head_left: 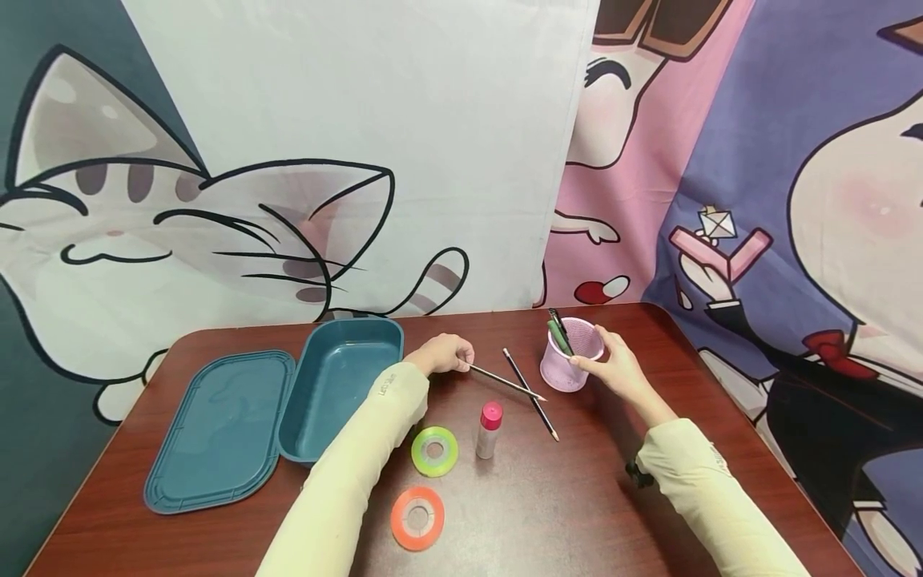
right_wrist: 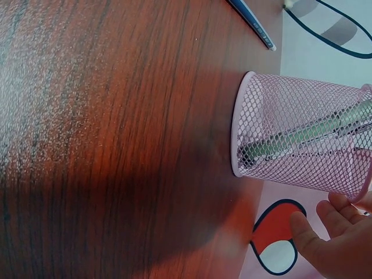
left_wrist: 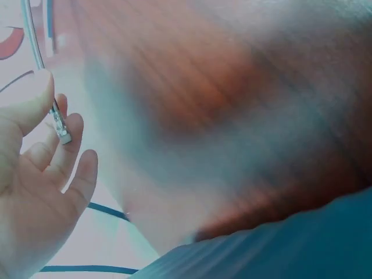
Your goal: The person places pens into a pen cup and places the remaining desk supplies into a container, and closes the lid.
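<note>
My left hand [head_left: 443, 354] pinches a pencil [head_left: 505, 379] near its eraser end between thumb and fingers, the sharpened tip pointing right. In the left wrist view the pencil's metal band and pale eraser [left_wrist: 63, 131] show below the thumb. A second, dark pencil [head_left: 519, 370] lies on the table, and the held one crosses over it in the head view. On the right stands a pink mesh pen holder [head_left: 565, 375] with a green pen [head_left: 558, 336] and a black pen [head_left: 555, 318] inside. My right hand [head_left: 616, 367] holds its rim, thumb in front and fingers at the far side.
A glue stick [head_left: 487, 433] with a pink cap stands mid-table. Left of it lie a green tape roll [head_left: 445, 463] and an orange tape roll [head_left: 437, 529]. A teal box [head_left: 291, 417] and its flat lid [head_left: 216, 437] occupy the left side. A printed cloth [head_left: 433, 120] hangs behind.
</note>
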Motion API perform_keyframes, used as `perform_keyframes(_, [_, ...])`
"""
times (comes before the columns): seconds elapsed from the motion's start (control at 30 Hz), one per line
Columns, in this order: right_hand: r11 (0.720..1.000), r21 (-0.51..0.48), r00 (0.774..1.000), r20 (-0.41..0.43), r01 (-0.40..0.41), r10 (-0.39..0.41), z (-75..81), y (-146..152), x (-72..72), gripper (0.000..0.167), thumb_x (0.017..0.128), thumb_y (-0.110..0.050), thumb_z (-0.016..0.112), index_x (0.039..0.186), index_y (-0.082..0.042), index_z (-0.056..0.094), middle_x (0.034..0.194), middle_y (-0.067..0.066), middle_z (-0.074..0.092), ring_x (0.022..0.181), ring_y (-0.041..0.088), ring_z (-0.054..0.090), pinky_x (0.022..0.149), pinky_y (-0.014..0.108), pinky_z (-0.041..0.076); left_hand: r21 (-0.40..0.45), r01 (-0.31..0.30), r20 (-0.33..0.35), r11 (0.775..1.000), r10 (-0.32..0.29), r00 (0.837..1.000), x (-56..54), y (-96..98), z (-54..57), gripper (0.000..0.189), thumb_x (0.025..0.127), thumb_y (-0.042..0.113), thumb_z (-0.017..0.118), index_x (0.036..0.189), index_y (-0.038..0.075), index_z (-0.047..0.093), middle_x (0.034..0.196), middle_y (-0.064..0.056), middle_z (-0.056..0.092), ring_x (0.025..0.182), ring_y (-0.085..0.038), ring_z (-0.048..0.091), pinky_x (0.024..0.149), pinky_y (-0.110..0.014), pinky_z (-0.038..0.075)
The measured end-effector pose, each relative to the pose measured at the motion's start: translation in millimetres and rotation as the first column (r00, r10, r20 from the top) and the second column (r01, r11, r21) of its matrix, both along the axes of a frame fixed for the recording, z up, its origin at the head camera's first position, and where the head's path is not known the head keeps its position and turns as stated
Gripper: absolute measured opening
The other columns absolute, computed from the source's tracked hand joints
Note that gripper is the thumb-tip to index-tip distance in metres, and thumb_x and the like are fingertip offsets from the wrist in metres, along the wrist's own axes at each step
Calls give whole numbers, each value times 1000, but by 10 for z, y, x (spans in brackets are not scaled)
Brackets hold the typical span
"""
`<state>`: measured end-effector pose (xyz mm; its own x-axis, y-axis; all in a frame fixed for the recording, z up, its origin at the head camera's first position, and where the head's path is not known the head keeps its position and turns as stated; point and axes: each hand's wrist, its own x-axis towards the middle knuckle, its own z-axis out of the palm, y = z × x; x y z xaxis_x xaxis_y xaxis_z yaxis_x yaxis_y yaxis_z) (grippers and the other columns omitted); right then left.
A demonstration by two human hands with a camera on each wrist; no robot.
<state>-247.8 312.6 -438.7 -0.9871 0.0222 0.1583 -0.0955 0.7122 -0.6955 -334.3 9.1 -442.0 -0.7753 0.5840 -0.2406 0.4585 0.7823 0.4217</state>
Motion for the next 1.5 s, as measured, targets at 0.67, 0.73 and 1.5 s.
perform_keyframes(0.67, [1000,11,1000,7,-1,1,-4,32,18,82,74,-29,69,134,8,27,125,28,38,116,39,36,97,52,29,313,-29,68,949,8,998,-42,-120,611,8,84,13,59,89,7,61,86,-3,61,80,-15,49,73,-26,41])
perform_keyframes(0.73, [1000,12,1000,7,-1,1,-5,32,20,82,74,-29,69,134,8,27,125,28,38,116,39,37,97,52,29,313,-13,31,950,3,1000,-40,-95,675,7,84,13,59,89,8,61,85,-2,62,80,-15,49,72,-25,40])
perform_keyframes(1.5, [1000,3,1000,-2,-8,8,-13,11,6,82,74,-28,69,134,8,27,125,28,38,115,39,37,96,52,30,244,-32,-285,969,103,953,83,421,1075,12,80,22,64,87,12,67,88,0,68,85,-15,60,80,-29,44])
